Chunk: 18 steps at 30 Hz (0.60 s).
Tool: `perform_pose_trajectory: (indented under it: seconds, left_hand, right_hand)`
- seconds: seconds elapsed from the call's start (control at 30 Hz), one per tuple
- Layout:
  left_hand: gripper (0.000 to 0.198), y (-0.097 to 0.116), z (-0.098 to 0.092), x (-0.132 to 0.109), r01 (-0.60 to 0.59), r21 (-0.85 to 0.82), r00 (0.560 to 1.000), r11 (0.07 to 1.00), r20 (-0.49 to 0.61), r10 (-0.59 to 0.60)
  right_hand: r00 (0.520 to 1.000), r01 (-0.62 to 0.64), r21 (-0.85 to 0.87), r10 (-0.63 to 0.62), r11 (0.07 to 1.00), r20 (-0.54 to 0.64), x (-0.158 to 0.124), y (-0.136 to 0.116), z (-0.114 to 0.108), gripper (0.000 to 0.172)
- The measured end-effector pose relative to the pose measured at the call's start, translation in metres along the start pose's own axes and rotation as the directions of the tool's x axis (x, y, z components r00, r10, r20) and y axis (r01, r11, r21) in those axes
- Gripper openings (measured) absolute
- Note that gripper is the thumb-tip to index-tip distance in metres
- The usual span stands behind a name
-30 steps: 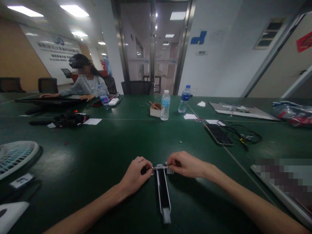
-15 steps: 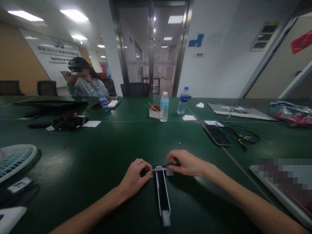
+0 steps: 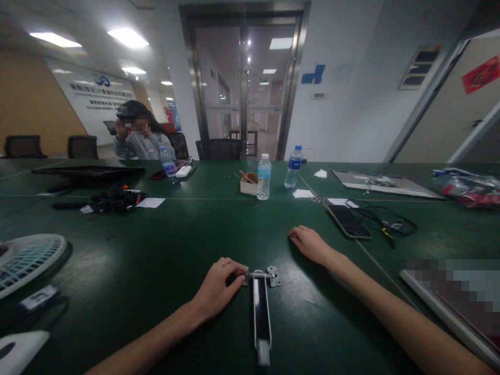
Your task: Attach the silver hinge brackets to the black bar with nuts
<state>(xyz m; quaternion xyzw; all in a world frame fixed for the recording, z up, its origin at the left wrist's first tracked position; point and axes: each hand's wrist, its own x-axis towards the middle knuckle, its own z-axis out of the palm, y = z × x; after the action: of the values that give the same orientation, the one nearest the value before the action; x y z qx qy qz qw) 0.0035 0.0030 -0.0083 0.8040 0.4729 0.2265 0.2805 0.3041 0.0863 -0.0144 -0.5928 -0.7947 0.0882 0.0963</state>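
A long, narrow, dark-centred silver metal device [image 3: 261, 314] lies on the green table [image 3: 172, 234], the left hand [image 3: 216, 289] pinching its far-left corner. Farther out, the right hand [image 3: 308, 244] bunches its fingers together; I can't tell whether they hold anything.

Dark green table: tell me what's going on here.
On the dark green table, the person's left hand holds the left end of a silver metal crossbar at the far end of a long, narrow, silver-edged black piece. The right hand is away from it, down at the table; whether it holds anything cannot be seen.
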Motion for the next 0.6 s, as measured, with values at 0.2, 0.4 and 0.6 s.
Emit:
perform_pose_trajectory:
  seconds: [0.2,0.4,0.6]
  left_hand:
    - [0.017,0.005,-0.001,-0.001,0.029,-0.028,0.998,0.999,-0.053,-0.031]
    - [0.012,0.008,0.000,-0.004,-0.025,-0.035,0.991,0.999,-0.132,0.020]
    - [0.007,0.003,0.003,-0.011,-0.248,-0.080,0.947,0.965,-0.232,0.224]
  right_hand:
    - [0.990,-0.101,-0.058,0.106,0.993,0.095,-0.008,-0.011,-0.007,0.019]
    - [0.989,0.071,0.332,-0.109,0.941,0.099,-0.036,-0.073,-0.022,0.024]
    - [0.953,0.201,0.569,-0.293,0.797,0.073,-0.060,-0.139,-0.027,0.019]
